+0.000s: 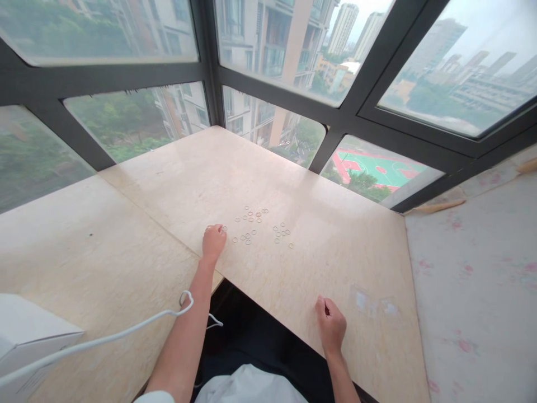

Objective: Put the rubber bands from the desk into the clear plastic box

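Observation:
My left hand (214, 242) reaches over the tabletop with its fingers curled together. A thin ring (224, 228) sits right at its fingertips and looks pinched there. To the right of that hand, several similar thin rings (248, 236) lie flat in a loose scatter. A reddish ring (258, 215) stands out at the far side of this scatter. A second loose cluster of rings (277, 234) lies further right. My right hand (331, 326) rests by the table's near edge, curled into a loose fist, and nothing shows in it.
Two clear plastic packets (363, 301) lie right of my right hand on the pale table (168, 190). A white cable (126, 334) crosses my left forearm. At the lower left stands a white box (29, 330). Dark window frames (212, 73) and a patterned wall (470, 280) border the table.

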Available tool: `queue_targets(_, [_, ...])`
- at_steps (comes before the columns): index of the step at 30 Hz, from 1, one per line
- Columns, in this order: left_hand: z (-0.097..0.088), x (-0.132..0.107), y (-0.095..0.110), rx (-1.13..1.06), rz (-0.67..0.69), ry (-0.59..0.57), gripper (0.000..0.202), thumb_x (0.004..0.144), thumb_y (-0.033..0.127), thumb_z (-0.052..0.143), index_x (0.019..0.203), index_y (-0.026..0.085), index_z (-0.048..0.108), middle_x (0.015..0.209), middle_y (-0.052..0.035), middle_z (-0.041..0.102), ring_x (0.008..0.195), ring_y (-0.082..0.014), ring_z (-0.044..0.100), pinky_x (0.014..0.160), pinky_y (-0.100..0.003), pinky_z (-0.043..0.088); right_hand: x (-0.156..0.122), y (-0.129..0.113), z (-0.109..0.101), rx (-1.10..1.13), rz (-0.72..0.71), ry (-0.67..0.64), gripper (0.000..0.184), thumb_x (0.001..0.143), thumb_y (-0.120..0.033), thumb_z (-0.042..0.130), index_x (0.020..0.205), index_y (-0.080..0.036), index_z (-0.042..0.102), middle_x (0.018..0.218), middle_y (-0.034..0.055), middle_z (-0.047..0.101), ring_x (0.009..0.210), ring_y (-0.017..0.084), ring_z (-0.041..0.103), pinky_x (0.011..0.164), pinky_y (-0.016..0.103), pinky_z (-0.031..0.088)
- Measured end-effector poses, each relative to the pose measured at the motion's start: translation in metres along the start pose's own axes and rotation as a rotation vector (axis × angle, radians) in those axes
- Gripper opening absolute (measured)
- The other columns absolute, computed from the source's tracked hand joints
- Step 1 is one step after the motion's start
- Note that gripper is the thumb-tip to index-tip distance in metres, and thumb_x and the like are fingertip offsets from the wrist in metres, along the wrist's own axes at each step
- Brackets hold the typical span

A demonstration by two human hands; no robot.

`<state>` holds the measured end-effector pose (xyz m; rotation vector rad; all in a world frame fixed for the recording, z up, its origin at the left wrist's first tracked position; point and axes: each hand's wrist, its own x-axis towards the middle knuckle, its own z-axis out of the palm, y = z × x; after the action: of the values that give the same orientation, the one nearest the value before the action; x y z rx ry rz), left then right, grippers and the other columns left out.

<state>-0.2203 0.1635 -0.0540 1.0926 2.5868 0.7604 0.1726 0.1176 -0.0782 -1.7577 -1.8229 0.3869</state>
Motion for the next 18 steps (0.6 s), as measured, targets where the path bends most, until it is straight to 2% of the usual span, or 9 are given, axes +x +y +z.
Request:
queue_targets(5, [-0.003, 0.009, 0.002, 0.025, -0.009, -0.049, 0.016, 0.084, 0.026, 0.055, 0.087, 0.019, 0.070, 0.093, -0.0079, 0.070, 0.088, -0.0221, 0.063, 0.079, -0.030, 0.046, 0.000, 0.001, 0.001, -0.007, 0.013, -0.003, 0.042, 0.091, -0.044, 0.039, 0.056, -0.021, 0.042, 0.051, -0.0022, 0.045, 0.049, 0.014, 0.042, 0.051, 0.025, 0.029])
queue_targets(11, [-0.005, 0.003, 0.013, 0.090, -0.011, -0.067, 0.016, 0.086, 0.021, 0.050, 0.083, 0.018, 0.066, 0.098, -0.0129, 0.065, 0.086, -0.0266, 0.062, 0.072, -0.035, 0.045, 0.000, 0.000, 0.002, 0.026, 0.013, 0.007, 0.041, 0.091, -0.042, 0.040, 0.055, -0.021, 0.039, 0.050, -0.0031, 0.041, 0.049, 0.013, 0.039, 0.051, 0.025, 0.027])
queue_targets(15, [-0.011, -0.024, 0.047, 0.031, 0.087, -0.047, 0.017, 0.089, 0.019, 0.045, 0.085, 0.019, 0.062, 0.098, -0.0102, 0.063, 0.091, -0.0249, 0.060, 0.076, -0.034, 0.045, 0.001, 0.002, 0.003, 0.040, 0.003, 0.015, 0.041, 0.091, -0.041, 0.040, 0.055, -0.021, 0.038, 0.051, -0.0036, 0.040, 0.049, 0.013, 0.038, 0.051, 0.025, 0.026])
queue_targets(16, [-0.011, -0.036, 0.060, -0.039, 0.138, -0.023, 0.016, 0.088, 0.019, 0.045, 0.085, 0.019, 0.061, 0.097, -0.0092, 0.063, 0.090, -0.0240, 0.060, 0.076, -0.034, 0.045, 0.001, 0.002, 0.003, 0.043, -0.001, 0.017, 0.041, 0.091, -0.040, 0.039, 0.055, -0.021, 0.039, 0.051, -0.0037, 0.040, 0.049, 0.012, 0.038, 0.051, 0.025, 0.026])
queue_targets(18, [-0.007, -0.063, 0.090, -0.248, 0.253, -0.070, 0.011, 0.086, 0.017, 0.048, 0.081, 0.019, 0.058, 0.087, -0.0060, 0.063, 0.083, -0.0210, 0.061, 0.074, -0.032, 0.045, 0.002, 0.002, 0.003, 0.048, -0.005, 0.024, 0.040, 0.091, -0.039, 0.039, 0.055, -0.021, 0.039, 0.052, -0.0040, 0.040, 0.049, 0.012, 0.037, 0.051, 0.025, 0.025])
